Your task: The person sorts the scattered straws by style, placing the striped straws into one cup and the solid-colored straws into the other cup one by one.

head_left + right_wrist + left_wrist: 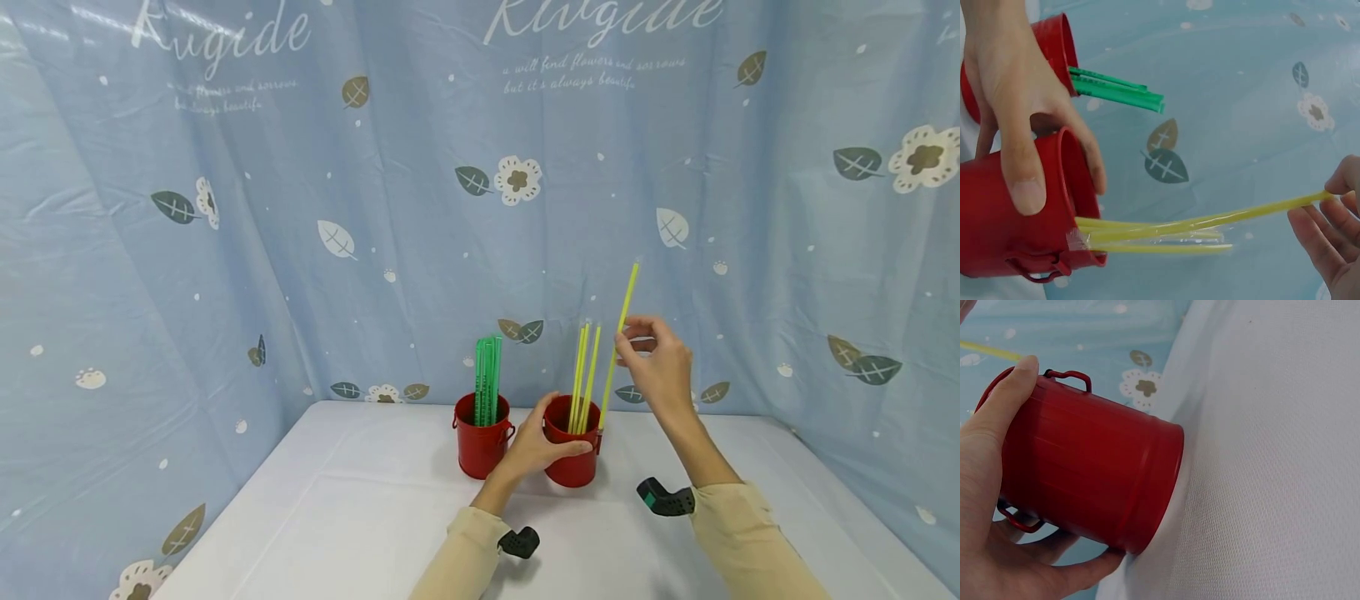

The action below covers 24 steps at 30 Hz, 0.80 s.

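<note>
My left hand (534,448) grips the right-hand red bucket (572,472), its thumb over the near rim and its fingers round the side, as the left wrist view shows. Several yellow straws (591,375) in clear wrappers stand in that bucket, leaning a little. Between thumb and fingertips, my right hand (662,367) pinches another wrapped yellow straw (627,302). This straw slants upright, with its lower end at the bucket's right rim; whether that end is inside the rim I cannot tell.
To the left, a second red bucket (482,457) holds several green straws (488,379). Both buckets stand on a white-covered table (360,508) near its back edge. Behind hangs a blue patterned curtain (420,275). Black devices are strapped to both wrists.
</note>
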### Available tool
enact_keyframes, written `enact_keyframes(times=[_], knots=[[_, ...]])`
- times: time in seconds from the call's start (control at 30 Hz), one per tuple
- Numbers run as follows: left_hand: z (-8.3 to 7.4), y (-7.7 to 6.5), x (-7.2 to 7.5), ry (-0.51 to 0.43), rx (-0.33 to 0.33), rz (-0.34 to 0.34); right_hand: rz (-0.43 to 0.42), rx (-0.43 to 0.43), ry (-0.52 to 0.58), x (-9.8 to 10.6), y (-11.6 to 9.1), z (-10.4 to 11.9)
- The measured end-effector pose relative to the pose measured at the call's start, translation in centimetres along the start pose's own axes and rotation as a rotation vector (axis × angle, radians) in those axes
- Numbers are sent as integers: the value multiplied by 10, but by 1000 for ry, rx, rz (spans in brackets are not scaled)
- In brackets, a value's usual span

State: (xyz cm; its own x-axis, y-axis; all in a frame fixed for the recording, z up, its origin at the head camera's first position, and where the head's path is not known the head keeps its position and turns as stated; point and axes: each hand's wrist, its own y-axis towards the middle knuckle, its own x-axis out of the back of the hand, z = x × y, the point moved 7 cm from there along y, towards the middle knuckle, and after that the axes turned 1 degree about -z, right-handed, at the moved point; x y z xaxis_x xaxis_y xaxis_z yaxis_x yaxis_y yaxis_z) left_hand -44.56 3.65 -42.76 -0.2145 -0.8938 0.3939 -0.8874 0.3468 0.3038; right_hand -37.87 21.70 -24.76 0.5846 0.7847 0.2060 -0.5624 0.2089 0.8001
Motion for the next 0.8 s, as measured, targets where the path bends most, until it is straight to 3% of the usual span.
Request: enact_keyframes(times=[0.33,0.8], knots=[[-1,-1,1,-4,6,0,-7,3,46,-11,9,3],[-2,-1,0,10,11,-4,181,-53,-15,-56,-25,-30]])
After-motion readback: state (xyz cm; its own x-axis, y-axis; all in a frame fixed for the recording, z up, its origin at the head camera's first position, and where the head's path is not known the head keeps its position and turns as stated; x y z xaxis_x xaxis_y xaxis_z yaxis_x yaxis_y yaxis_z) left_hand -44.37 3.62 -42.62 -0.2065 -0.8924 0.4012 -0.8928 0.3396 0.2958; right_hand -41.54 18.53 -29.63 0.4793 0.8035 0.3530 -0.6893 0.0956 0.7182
